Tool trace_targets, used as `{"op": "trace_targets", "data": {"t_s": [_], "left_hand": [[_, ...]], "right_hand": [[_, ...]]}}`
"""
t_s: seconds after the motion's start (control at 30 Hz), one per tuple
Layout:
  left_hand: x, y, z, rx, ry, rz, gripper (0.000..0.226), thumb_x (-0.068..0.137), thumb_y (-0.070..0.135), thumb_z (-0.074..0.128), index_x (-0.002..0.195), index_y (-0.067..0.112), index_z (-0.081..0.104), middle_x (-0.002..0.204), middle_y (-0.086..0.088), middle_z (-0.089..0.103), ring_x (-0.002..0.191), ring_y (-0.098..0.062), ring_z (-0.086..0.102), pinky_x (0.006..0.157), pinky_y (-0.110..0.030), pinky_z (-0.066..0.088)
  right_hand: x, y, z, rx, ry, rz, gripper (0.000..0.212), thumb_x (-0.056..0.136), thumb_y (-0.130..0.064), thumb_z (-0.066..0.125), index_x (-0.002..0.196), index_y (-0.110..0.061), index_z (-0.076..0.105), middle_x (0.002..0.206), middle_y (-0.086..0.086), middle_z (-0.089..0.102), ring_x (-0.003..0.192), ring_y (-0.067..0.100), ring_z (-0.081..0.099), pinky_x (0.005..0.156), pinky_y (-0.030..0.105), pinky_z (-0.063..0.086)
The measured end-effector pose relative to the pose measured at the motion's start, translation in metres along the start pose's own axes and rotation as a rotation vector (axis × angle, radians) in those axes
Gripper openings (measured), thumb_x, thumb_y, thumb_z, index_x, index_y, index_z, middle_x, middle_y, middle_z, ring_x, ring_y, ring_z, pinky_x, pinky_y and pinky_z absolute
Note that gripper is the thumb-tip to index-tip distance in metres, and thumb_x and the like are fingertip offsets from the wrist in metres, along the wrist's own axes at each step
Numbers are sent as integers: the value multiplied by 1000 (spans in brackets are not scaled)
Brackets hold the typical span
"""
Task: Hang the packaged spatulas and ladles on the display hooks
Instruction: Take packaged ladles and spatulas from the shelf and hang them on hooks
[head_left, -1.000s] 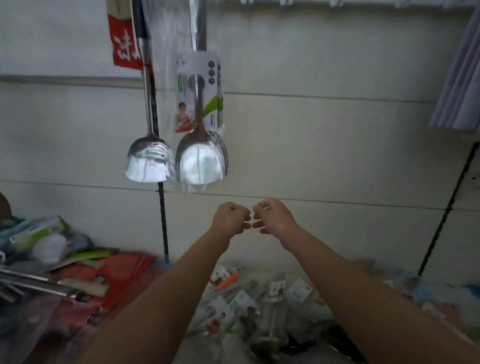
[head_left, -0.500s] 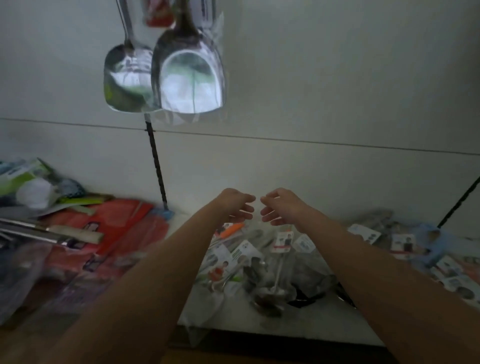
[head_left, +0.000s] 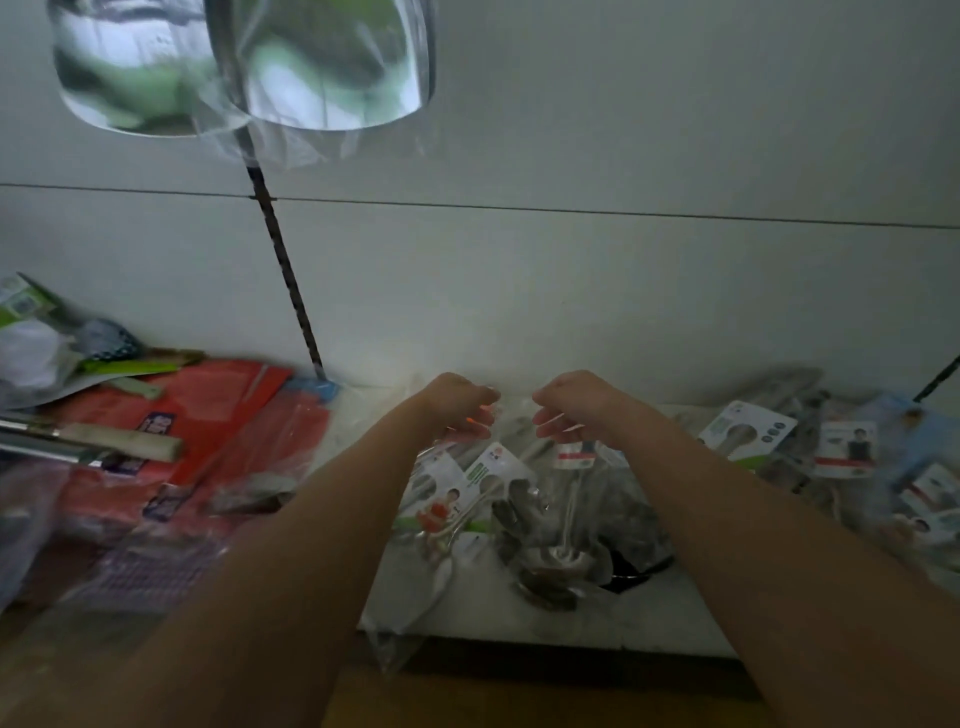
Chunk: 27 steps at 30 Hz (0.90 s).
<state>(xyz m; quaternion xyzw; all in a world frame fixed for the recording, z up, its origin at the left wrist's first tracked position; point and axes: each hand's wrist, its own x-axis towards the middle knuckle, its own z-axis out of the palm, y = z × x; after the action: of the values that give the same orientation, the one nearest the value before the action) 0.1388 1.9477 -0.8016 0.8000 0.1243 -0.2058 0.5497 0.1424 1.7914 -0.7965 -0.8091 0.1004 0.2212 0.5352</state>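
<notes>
Both hands are held side by side above a heap of packaged ladles (head_left: 550, 525) on the white shelf (head_left: 519, 613). The left hand (head_left: 460, 402) and the right hand (head_left: 574, 402) are loosely curled, and nothing is gripped by either. Each ladle is sealed in a clear bag with a printed card. Two bagged spatulas (head_left: 332, 67) are hung on the wall panel above. Red packets (head_left: 208, 415) are piled at the left.

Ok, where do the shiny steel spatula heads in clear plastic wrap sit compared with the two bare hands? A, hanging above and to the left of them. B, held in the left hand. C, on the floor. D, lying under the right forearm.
A: the shiny steel spatula heads in clear plastic wrap hang at the top left, well above the left hand and right hand, both of which hold nothing.
</notes>
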Motion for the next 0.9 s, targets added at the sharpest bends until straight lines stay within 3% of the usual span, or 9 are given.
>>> {"op": "trace_targets", "data": {"t_s": [0.13,0.23,0.4,0.47,0.57,0.63,0.73,0.83,0.9], "left_hand": [[10,-12,7,122,-19,-26,27,95,19,53,111,-2,58,97,-15,65,62,-14,58,49,-19,50],[19,-21,16,197,-46,-24,25,96,15,50,112,-2,56,81,-8,61,61,-13,55,48,-17,48],[36,-28,30,369,36,64,26,93,8,45,107,-8,60,103,-23,60,83,-28,53,72,-31,47],[40,-32,34,403,33,70,26,93,8,44,110,-7,58,109,-25,59,91,-32,55,76,-34,46],[50,-37,37,465,46,84,27,91,9,45,110,-4,59,116,-23,59,107,-36,56,92,-41,47],[54,-38,40,493,65,88,29,90,12,47,114,0,59,119,-19,60,108,-34,55,95,-43,47],[56,-37,46,584,113,73,33,89,20,51,117,4,55,126,-21,54,118,-36,48,99,-44,42],[57,-37,50,600,154,9,52,88,24,52,134,5,38,141,-27,29,129,-43,34,107,-47,35],[57,-38,47,552,176,19,62,86,22,54,140,4,28,143,-24,27,128,-42,35,105,-48,36]], "right_hand": [[16,12,11,70,-20,83,12,97,-10,48,86,-4,48,73,12,52,61,20,55,62,31,49],[26,21,16,74,-19,153,10,96,-12,51,91,-3,48,82,16,49,70,26,55,80,41,53],[40,33,19,36,35,222,23,96,-12,47,74,-5,46,69,11,39,57,20,42,51,29,42],[45,37,25,30,28,216,15,97,-9,43,98,-1,55,77,9,45,64,20,47,47,25,43],[58,43,38,62,35,206,39,96,-9,45,135,-5,41,92,8,47,74,18,48,60,25,44],[65,44,47,96,39,229,41,93,-6,49,133,-11,39,109,10,46,77,20,50,60,27,47],[75,42,52,223,126,247,57,88,1,51,139,-5,25,103,13,49,75,18,53,55,25,49],[78,46,52,287,284,262,65,80,-5,61,130,-5,20,119,21,52,95,29,59,73,38,55],[81,48,52,337,315,252,64,79,-10,66,128,-1,26,115,22,55,87,28,60,72,37,54]]}}
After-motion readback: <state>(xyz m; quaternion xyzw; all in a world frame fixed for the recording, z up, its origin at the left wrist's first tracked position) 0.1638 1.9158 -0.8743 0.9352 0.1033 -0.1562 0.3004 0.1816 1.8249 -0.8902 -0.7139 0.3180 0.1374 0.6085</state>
